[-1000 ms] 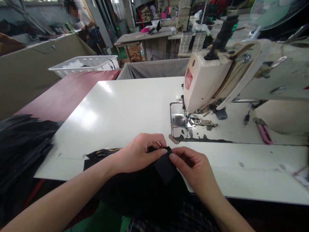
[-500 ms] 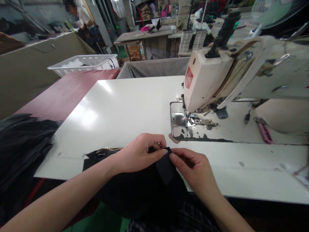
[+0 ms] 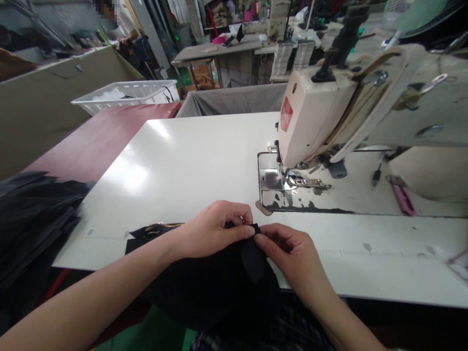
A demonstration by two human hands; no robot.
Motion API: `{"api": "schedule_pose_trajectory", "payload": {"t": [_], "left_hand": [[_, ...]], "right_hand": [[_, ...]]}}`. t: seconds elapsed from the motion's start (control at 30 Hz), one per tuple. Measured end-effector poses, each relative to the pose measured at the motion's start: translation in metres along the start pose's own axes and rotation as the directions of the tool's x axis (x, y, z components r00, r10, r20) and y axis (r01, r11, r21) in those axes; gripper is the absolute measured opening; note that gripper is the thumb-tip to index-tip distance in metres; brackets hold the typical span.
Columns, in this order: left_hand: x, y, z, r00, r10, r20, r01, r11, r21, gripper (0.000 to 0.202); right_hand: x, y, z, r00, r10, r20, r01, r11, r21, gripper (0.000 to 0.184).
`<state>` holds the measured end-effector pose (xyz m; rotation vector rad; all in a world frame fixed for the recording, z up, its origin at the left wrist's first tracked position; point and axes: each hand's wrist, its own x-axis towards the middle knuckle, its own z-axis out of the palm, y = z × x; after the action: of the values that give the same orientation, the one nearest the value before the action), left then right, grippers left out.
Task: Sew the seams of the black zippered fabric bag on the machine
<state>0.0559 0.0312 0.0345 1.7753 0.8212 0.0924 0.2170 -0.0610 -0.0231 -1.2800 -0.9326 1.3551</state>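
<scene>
Black fabric (image 3: 219, 287) hangs over the front edge of the white sewing table (image 3: 197, 161) and down toward my lap. My left hand (image 3: 223, 229) pinches its upper edge between thumb and fingers. Close beside it, my right hand (image 3: 287, 243) grips the same edge, the two thumb tips nearly touching. A small dark flap of cloth (image 3: 252, 261) hangs below the fingertips. At the left, a zipper with gold-coloured teeth (image 3: 164, 226) shows along the fabric, partly behind my left forearm. The sewing machine (image 3: 310, 112) stands just beyond my right hand, with no fabric under its presser foot (image 3: 305, 182).
A stack of black cloth pieces (image 3: 36, 229) lies at the left on a reddish surface (image 3: 95, 141). Behind it stands a white plastic basket (image 3: 127, 95). A pink-handled tool (image 3: 404, 197) and a dark pen-like tool (image 3: 377, 173) rest on the machine bed. A person (image 3: 124, 34) is at the far left.
My hands stay at the same edge with small finger movements. The dark flap below them has shifted slightly right and turned. The camera view has moved a little.
</scene>
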Motion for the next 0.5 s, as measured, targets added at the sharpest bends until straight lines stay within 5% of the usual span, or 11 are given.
{"api": "schedule_pose_trajectory", "payload": {"t": [0.37, 0.5], "left_hand": [[-0.004, 0.005, -0.003, 0.987, 0.119, -0.106, -0.054, 0.877, 0.478, 0.012], [0.014, 0.008, -0.032, 0.994, 0.047, 0.094, -0.086, 0.88, 0.466, 0.011]], "right_hand": [[0.001, 0.007, 0.009, 0.992, -0.015, -0.129, 0.011, 0.999, -0.032, 0.024], [0.009, 0.011, 0.022, 0.995, 0.004, -0.099, 0.001, 0.999, 0.05, 0.025]]}}
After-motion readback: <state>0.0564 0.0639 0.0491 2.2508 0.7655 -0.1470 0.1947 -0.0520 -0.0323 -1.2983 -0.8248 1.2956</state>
